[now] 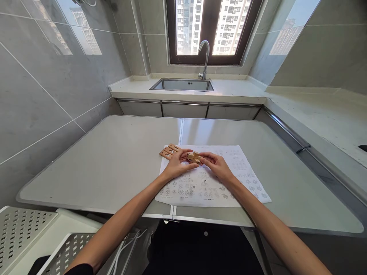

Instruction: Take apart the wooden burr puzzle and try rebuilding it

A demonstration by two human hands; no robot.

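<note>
A small wooden burr puzzle [194, 156] of interlocking blocks is held between both hands, just above a printed sheet. My left hand [180, 163] grips its left side, with the thumb below and the fingers curled behind. From the right, my right hand [215, 164] pinches the puzzle between thumb and fingers. The printed sheet [200, 187] lies on the table and carries rows of small diagrams. Just beyond my left hand are flat wooden pieces with cut-outs [169, 151], lying on the sheet's upper left corner. My fingers hide part of the puzzle.
The pale folding table [114, 164] has a seam down its middle. Behind it, a counter [241, 86] holds a steel sink [183, 84] with a curved faucet [205, 57] under a window. A white perforated rack [23, 229] stands at the lower left, near white cables [126, 248].
</note>
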